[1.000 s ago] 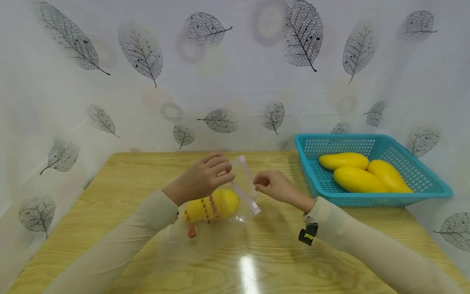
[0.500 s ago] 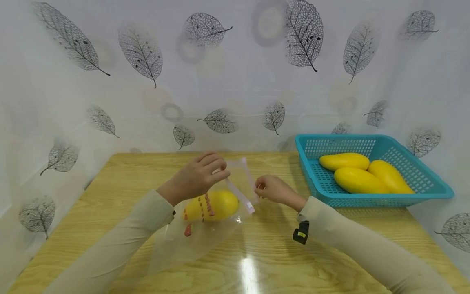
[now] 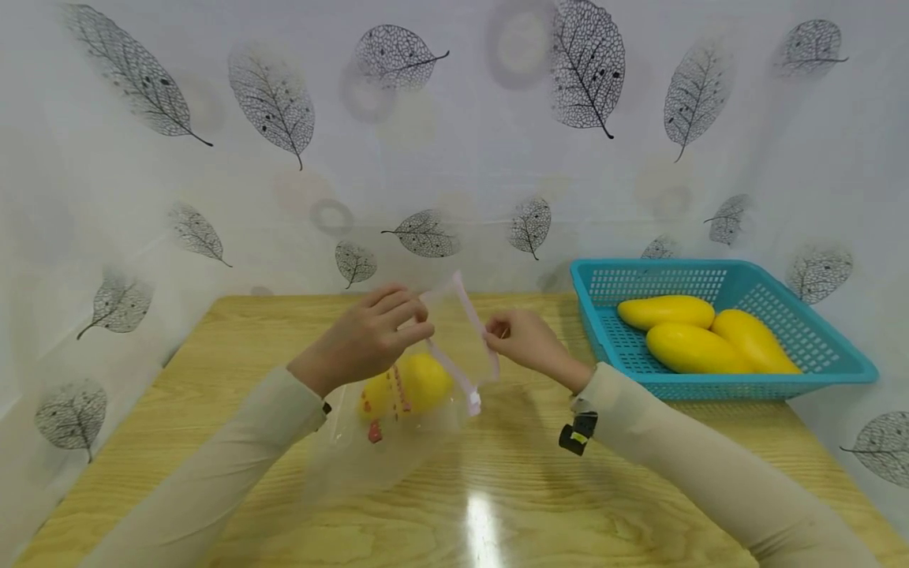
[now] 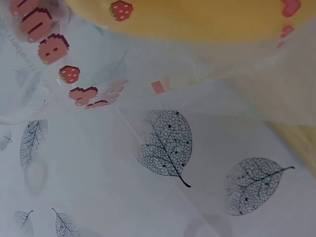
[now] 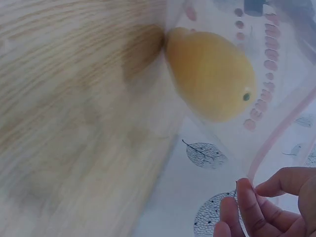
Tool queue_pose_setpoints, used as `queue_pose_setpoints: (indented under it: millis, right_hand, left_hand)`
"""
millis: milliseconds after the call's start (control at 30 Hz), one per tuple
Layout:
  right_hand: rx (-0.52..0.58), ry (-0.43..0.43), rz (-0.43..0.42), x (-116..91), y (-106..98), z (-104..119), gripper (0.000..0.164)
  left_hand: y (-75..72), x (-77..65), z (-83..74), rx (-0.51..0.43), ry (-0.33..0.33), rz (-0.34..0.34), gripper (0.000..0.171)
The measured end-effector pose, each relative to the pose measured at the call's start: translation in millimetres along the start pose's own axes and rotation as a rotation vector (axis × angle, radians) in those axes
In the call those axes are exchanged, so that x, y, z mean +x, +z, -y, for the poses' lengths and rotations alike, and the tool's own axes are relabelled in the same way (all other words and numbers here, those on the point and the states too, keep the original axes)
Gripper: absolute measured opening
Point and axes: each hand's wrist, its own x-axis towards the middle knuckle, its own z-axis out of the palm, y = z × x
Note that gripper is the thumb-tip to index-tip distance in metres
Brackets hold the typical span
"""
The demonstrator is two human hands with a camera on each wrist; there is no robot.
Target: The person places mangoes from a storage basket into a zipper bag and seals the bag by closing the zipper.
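Note:
A clear zip bag (image 3: 398, 465) with red strawberry prints and a pink zip edge hangs between my hands, its mouth spread apart. Inside lies a yellow mango (image 3: 429, 383), which also shows through the film in both wrist views. With my left hand (image 3: 369, 335) I pinch the near left side of the pink edge. The thumb and forefinger of my right hand (image 3: 521, 343) pinch the right side, as the right wrist view shows close up. A whitish zip slider (image 3: 474, 401) sits at the lower corner of the mouth. My left fingers are out of the left wrist view.
To the right on the wooden table (image 3: 568, 505) stands a blue perforated basket (image 3: 710, 380) holding three yellow mangoes (image 3: 696, 349). A pale curtain (image 3: 454, 158) printed with leaves hangs behind the table and along its sides.
Both hands have risen slightly and shifted left, drawing the bag's pink edges upward. The mouth now stands wider, and the mango's right end has moved slightly left and up.

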Motion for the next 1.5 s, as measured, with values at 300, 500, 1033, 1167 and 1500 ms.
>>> queue_pose_setpoints:
  millis: [300, 500, 1033, 1167, 1500]
  right_hand:
    - [0.043, -0.002, -0.043, 4, -16, 8, 0.014]
    - [0.064, -0.03, -0.079, 6, -24, 15, 0.013]
    - [-0.031, 0.023, -0.025, 8, -23, 17, 0.016]
    - [-0.044, 0.022, -0.017, 9, -20, 20, 0.017]
    - [0.006, -0.002, -0.011, 7, -8, 26, 0.017]
  left_hand:
    - [-3.7, 1.2, -4.9, -0.033, 0.001, 0.002, 0.015]
    - [-6.2, 3.5, -4.8, -0.033, -0.003, 0.022, 0.017]
    - [-7.5, 10.3, -15.7, 0.004, 0.053, 0.039, 0.019]
    - [-9.4, 10.1, -9.5, -0.002, 0.034, 0.043, 0.019]
    - [-22.8, 9.1, 12.6, 0.067, -0.019, 0.054, 0.036]
